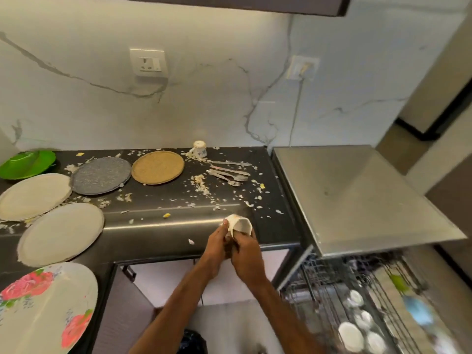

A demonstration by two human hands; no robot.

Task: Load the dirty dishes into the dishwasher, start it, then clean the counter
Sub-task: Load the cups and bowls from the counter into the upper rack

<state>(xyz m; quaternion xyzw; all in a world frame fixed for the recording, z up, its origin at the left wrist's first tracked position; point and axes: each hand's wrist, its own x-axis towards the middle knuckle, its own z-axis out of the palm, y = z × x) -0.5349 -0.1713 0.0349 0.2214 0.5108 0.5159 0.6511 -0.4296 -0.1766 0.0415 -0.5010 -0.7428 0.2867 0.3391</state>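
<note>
I'm gripping a cup with left hand and right hand curled round it, mid-frame at the tabletop edge. Rack, lower right, is partly filled; plates, forks and crumbs are waiting.

This is a home kitchen. A dark stone counter runs along a white, marble-veined backsplash, with a switched wall socket set above the counter. Spread over the counter are dirty dinner plates, a printed mug, forks and knives and scattered food scraps. Against the counter's right end stands a steel-topped dishwasher, and its wire rack holds white crockery. A dark overhead cabinet hangs above the counter.
</note>
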